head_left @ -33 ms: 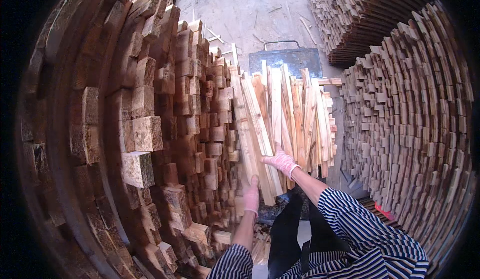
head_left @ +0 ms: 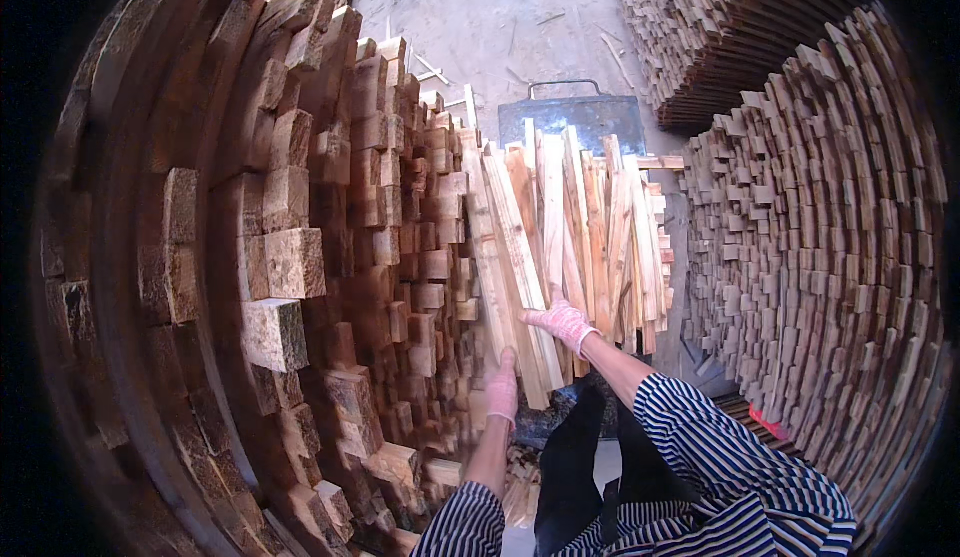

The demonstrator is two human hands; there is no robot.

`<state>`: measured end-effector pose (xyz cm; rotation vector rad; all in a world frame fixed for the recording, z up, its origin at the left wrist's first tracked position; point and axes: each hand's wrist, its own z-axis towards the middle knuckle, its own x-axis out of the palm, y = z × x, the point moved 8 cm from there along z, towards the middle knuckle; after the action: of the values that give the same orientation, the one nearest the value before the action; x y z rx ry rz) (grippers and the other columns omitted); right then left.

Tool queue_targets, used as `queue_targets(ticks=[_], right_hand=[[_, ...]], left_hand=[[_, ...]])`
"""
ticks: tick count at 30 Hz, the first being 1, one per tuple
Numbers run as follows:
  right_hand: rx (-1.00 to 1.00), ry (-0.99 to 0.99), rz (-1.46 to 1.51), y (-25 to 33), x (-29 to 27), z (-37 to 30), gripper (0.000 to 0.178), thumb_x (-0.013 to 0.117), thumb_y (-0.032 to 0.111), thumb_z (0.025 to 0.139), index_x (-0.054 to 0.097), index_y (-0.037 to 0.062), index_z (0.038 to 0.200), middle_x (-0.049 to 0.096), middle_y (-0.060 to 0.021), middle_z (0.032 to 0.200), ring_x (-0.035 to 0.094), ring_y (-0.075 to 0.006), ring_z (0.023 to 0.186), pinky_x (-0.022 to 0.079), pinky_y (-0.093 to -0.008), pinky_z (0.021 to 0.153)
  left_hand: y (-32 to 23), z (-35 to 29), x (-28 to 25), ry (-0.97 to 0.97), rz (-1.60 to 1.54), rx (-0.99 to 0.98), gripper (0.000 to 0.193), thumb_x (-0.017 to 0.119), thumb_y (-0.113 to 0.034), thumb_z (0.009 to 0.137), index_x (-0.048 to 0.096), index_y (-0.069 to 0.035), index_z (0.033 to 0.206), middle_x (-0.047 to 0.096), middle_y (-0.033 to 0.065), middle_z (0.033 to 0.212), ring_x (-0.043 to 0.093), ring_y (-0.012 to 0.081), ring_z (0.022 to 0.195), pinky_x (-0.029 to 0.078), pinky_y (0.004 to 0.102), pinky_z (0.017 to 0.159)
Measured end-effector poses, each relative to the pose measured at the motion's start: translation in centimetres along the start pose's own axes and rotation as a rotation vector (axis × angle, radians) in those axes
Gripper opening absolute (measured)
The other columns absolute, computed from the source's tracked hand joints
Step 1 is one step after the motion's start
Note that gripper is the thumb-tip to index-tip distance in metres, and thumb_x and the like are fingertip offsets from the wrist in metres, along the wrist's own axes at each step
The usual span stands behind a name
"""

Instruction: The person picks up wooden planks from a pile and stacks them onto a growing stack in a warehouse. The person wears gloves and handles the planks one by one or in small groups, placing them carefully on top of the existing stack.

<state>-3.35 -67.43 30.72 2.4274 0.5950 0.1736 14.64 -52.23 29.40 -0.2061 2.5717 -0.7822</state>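
A layer of long pale wooden strips (head_left: 553,192) lies side by side on a pile in front of me, their ends uneven. My right hand (head_left: 565,326), in a pink-and-white glove, is closed on strips at the left of this layer. Its thumb reaches across a strip (head_left: 517,244). Lower and further left, my left hand (head_left: 501,393) wears a matching glove. It is closed at the near end of the leftmost strip (head_left: 487,267), thumb up along the wood. The left hand's other fingers are mostly hidden and slightly blurred.
Tall stacks of wood rise close on my left (head_left: 295,262) and on the right (head_left: 800,217); another stack (head_left: 690,27) stands at the far right. Behind the strips is a dark metal plate (head_left: 570,112) with a bar handle. Wood scraps lie on the concrete floor (head_left: 470,7).
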Motion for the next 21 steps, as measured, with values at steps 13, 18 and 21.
queue_targets(ticks=[13, 18, 21], right_hand=[[0.155, 0.386, 0.884, -9.4, 0.4, -5.0, 0.086, 0.078, 0.051, 0.078, 0.047, 0.0001, 0.140, 0.055, -0.0170, 0.137, 0.055, -0.0300, 0.122, 0.044, -0.0441, 0.105], [0.137, 0.397, 0.781, -7.9, 2.0, -6.9, 0.080, 0.078, 0.049, 0.079, 0.051, 0.0009, 0.137, 0.056, -0.0160, 0.134, 0.050, -0.0268, 0.126, 0.040, -0.0391, 0.107], [-0.022, 0.176, 0.588, -7.4, 0.1, -7.2, 0.064, 0.069, 0.038, 0.088, 0.051, 0.0010, 0.137, 0.058, -0.0128, 0.130, 0.052, -0.0234, 0.121, 0.040, -0.0385, 0.105]], left_hand=[[1.4, -12.4, 3.1, 0.479, 0.320, -0.006, 0.080, 0.055, -0.062, 0.091, 0.051, 0.006, 0.134, 0.062, 0.0217, 0.126, 0.059, 0.0282, 0.115, 0.041, 0.0353, 0.102], [-4.9, -10.8, 3.9, 0.373, -0.088, -0.011, 0.074, 0.067, -0.047, 0.087, 0.046, 0.004, 0.136, 0.062, 0.0184, 0.122, 0.061, 0.0265, 0.110, 0.048, 0.0351, 0.096], [-10.4, -10.1, 5.5, 0.406, -0.178, -0.019, 0.073, 0.080, -0.034, 0.082, 0.046, 0.003, 0.135, 0.063, 0.0152, 0.118, 0.064, 0.0215, 0.102, 0.054, 0.0318, 0.089]])
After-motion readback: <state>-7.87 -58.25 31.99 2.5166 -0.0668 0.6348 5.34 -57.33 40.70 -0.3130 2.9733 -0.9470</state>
